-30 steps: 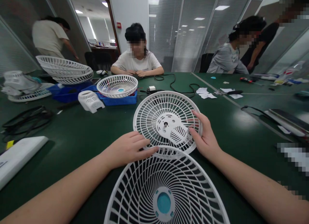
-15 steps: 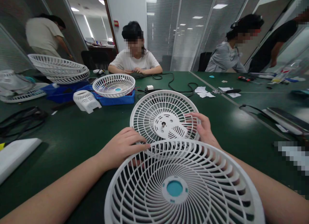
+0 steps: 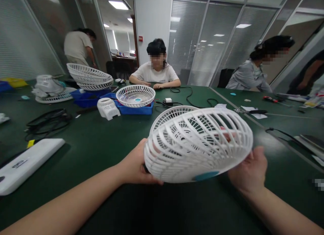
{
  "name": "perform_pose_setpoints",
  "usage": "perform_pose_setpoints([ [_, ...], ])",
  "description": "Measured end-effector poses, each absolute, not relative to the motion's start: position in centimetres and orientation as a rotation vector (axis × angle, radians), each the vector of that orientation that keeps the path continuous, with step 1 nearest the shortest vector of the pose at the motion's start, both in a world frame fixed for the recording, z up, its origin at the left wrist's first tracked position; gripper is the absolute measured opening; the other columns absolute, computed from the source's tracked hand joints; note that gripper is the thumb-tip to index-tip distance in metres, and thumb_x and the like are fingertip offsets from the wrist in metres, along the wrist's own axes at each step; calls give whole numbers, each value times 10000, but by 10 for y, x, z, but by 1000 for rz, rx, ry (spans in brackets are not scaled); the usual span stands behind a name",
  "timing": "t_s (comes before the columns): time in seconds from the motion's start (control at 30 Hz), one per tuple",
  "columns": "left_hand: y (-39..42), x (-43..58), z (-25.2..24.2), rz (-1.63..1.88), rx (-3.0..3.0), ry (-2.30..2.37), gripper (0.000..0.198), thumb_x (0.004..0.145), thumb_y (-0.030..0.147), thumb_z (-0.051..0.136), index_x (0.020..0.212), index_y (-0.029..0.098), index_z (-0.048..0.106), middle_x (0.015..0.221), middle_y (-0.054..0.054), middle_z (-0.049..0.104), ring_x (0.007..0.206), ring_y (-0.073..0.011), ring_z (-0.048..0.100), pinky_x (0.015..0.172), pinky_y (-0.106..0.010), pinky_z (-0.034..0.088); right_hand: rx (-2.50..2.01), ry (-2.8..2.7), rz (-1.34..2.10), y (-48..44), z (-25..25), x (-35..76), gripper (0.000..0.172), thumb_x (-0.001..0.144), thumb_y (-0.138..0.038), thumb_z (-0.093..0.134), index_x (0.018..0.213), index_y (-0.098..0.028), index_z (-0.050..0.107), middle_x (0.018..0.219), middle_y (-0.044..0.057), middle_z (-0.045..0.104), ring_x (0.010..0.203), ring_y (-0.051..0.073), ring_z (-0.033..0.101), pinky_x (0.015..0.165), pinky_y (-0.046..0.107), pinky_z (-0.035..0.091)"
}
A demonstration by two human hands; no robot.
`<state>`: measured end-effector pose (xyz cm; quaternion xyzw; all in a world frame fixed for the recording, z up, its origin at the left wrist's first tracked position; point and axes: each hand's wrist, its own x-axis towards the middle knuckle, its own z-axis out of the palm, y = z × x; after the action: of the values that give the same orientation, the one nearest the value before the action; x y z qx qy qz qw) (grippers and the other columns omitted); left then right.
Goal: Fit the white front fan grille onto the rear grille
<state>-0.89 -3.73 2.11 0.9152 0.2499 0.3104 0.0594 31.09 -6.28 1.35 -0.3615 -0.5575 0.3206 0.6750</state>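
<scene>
A white fan grille (image 3: 177, 164) with a blue disc at its centre is held up in front of me, tilted with its rim away from me. My left hand (image 3: 139, 162) grips its left edge, thumb underneath. At the right edge is my right hand (image 3: 250, 169), its thumb side against the rim and some fingers showing through the slats. Directly behind stands a second white grille (image 3: 162, 118) with a slotted hub plate, mostly covered by the front one. Whether the two rims touch is hard to tell.
On the green table (image 3: 101, 154), a white panel (image 3: 32, 165) and black cables (image 3: 48, 122) lie left. A motor cover (image 3: 108, 108), blue bins (image 3: 136, 109) and stacked grilles (image 3: 88, 78) stand farther back. A screwdriver (image 3: 269, 99) lies right. Across sits a person (image 3: 157, 71).
The blue-centred grille has risen from the near edge and tipped up in front of the second grille. Both hands have shifted from the rear grille to its sides. My view has turned left.
</scene>
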Motion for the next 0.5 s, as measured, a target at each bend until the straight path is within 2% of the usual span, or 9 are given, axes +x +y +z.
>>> perform_pose_setpoints([
  [0.07,-35,-11,21,1014,2640,691,610,798,699,599,1179,231,685,1219,-101,675,1225,-314,555,1067,-466,413,-811,-1262,662,-66,11,306,533,924,-629,351,1333,-327,512,1419,43,491,1271,250,515,1076,524,420],
  [0.13,-32,-13,21,1014,2529,696,533,834,663,592,1098,218,717,1159,-100,704,1169,-291,598,1063,-444,423,-822,-1363,563,-64,4,305,624,865,-598,519,1418,-329,415,1498,43,398,1363,251,416,1158,508,323],
  [0.23,-28,-15,18,992,2425,757,468,883,622,558,822,192,732,851,-63,734,866,-217,683,871,-345,524,-806,-1513,452,-60,-4,309,690,871,-565,523,1487,-328,321,1547,43,316,1436,254,305,1214,489,220],
  [0.3,-26,-16,15,997,2397,818,499,922,583,524,666,183,677,656,-25,667,672,-165,646,687,-275,515,-799,-1613,379,-58,-4,312,702,887,-482,533,1521,-342,264,1572,33,267,1463,239,258,1228,445,206],
  [0.4,-24,-16,13,1000,2447,882,519,959,517,504,579,178,603,566,-1,600,575,-132,588,579,-244,449,-768,-1785,280,-59,2,314,822,860,-326,596,1559,-358,163,1607,14,175,1483,204,216,1239,386,201],
  [0.5,-23,-17,14,1029,2614,923,520,960,496,517,547,182,499,523,20,499,529,-120,506,541,-252,401,-764,-1841,232,-59,5,314,866,844,-302,613,1565,-360,138,1619,20,137,1494,237,183,1245,466,156],
])
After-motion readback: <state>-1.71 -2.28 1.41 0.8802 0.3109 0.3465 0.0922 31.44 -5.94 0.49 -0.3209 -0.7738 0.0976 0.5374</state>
